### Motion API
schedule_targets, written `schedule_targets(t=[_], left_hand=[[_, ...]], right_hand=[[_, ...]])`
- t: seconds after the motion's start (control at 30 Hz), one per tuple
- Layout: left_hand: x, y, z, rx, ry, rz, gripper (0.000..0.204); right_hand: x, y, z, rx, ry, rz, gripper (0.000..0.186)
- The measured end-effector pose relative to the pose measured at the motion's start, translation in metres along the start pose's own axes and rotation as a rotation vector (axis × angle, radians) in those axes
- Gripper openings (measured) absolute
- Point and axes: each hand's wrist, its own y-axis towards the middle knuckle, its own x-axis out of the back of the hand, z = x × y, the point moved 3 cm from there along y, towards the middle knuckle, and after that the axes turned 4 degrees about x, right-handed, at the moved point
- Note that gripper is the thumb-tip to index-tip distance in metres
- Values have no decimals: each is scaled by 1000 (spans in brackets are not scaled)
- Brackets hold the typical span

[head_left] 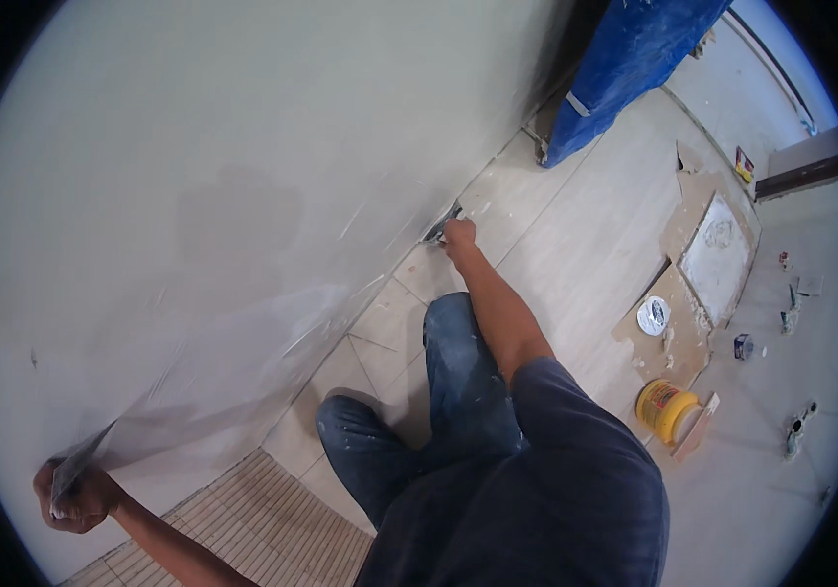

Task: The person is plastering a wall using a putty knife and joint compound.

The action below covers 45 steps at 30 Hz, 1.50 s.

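Left hand [76, 497]: clenched, grasping the bunched end of 1 sheet of clear, wrinkled plastic film [96, 445], at far lower left, close to the wall. Film: spread in glossy creases over the lower part of the smooth, off-white wall [243, 88], from left hand toward right hand.

Right hand [459, 236]: clenched, grasping 1 dark, flat, narrow piece [441, 226], at the joint of wall and floor. Exact kind of piece: cannot tell, partly covered by the fist. Both arms: spread wide apart.

Clothing: 1 dark blue, short-sleeved shirt [536, 489]; 1 pair of faded, pale-spotted blue denim trousers [473, 367], bent at both knees.

Underfoot: pale beige, large-format tile floor [566, 264]; at lower left, 1 area of narrow, beige, strip-patterned flooring [262, 523].

Upper right: 1 hanging sheet of crumpled, bright blue plastic [614, 78], near the wall.

Right side, well apart from both hands: torn, brown, flat cardboard [675, 289] on the floor; on top, 1 white, smeared, rectangular board [717, 264] and 1 round, silvery-white lid [653, 315]. Just beside the cardboard: 1 yellow, cylindrical plastic tub [661, 409]. Farther up: 1 small, red-and-yellow packet [744, 164].
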Motion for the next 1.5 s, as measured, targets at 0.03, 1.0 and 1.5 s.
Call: schedule_targets(t=[0.03,1.0,1.5], left_hand=[[0,-2,3,-28,-60,-60,40],[97,-14,103,-65,711,-309,35],[114,-12,143,-86,748,-158,10]], right_hand=[[-5,-1,-4,7,-1,4,39],[16,-171,66,260,211,-5,21],[-2,13,25,93,22,-95,40]])
